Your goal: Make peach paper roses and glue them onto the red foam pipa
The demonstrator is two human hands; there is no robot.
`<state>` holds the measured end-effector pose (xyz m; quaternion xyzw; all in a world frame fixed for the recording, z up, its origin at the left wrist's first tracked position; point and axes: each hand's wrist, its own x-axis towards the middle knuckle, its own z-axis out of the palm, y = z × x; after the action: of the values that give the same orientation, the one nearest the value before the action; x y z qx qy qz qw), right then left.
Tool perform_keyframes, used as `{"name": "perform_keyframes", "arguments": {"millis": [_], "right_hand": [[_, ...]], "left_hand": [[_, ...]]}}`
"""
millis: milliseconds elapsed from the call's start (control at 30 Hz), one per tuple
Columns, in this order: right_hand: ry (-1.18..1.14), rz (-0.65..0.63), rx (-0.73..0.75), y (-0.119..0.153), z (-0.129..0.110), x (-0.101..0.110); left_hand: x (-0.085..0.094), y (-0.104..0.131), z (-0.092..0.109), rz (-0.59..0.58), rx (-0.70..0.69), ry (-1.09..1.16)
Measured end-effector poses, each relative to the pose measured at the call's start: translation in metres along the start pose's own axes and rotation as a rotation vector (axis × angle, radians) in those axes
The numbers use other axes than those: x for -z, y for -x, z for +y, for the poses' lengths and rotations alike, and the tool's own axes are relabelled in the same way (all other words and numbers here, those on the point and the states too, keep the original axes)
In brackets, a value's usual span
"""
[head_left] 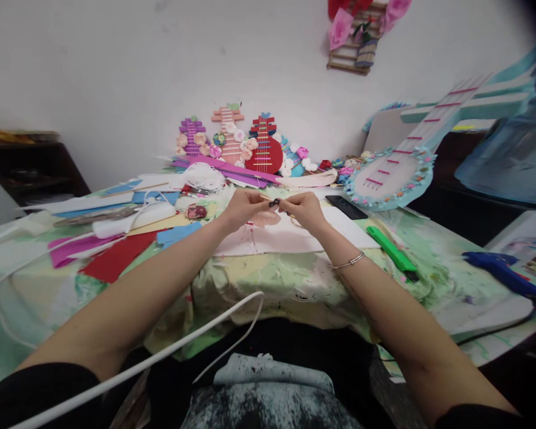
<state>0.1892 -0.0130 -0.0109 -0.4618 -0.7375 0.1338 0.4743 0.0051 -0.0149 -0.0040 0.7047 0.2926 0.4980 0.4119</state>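
My left hand [245, 208] and my right hand [306, 211] meet above a white board [339, 235]. Their fingertips pinch a small dark piece [274, 203] from both sides; its exact kind is too small to make out. A thin pale stick [264, 197] pokes out by the left fingertips. Below the right fingers shows a thin yellowish loop [297, 222], partly hidden by the hand. Pinkish-brown and red marks lie on the board under the hands.
Right of the board are a black phone [346, 207], a green utility knife [392, 250] and a blue glue gun [504, 271]. A pale blue lute-shaped craft [393, 173] leans behind. Left lie red felt [120, 256] and a white cable [138, 363]; small decorated lutes [263, 149] line the wall.
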Motion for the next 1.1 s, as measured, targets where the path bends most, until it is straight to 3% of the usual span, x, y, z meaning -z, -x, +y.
{"name": "perform_keyframes", "arguments": {"millis": [633, 1100], "right_hand": [[-0.082, 0.021, -0.043, 0.0, -0.002, 0.001], [0.098, 0.068, 0.039, 0.002, -0.004, 0.001]], "left_hand": [[0.007, -0.004, -0.006, -0.051, 0.015, 0.019], [0.009, -0.006, -0.009, -0.042, -0.048, -0.052]]}}
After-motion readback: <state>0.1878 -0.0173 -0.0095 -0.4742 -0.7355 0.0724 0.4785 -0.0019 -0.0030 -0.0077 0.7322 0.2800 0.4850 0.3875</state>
